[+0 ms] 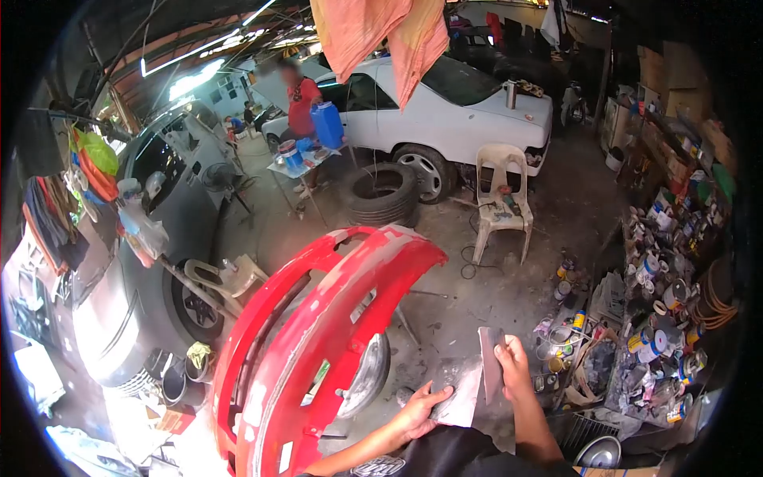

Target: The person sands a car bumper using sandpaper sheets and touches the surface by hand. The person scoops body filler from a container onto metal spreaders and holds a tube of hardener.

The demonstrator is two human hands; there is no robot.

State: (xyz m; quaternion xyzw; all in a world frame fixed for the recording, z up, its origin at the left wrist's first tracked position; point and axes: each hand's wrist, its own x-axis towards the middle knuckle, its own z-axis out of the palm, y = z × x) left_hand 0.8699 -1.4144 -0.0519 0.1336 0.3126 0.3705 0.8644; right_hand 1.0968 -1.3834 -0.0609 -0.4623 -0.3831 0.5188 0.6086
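Your left hand (421, 411) grasps the flat plate (458, 389), thumb on its upper face; your right hand (514, 367) grips the upright flat blade (491, 364), fingers closed around its edge; the red bumper (318, 350) stands to the left of both hands, patched with pale areas.

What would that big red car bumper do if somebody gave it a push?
The red bumper looks like a thin, curved shell with wide openings, so it would probably flex a little and feel light for its size. Its long arch sits raised, with a thin leg showing beneath, so it might rock or shift.
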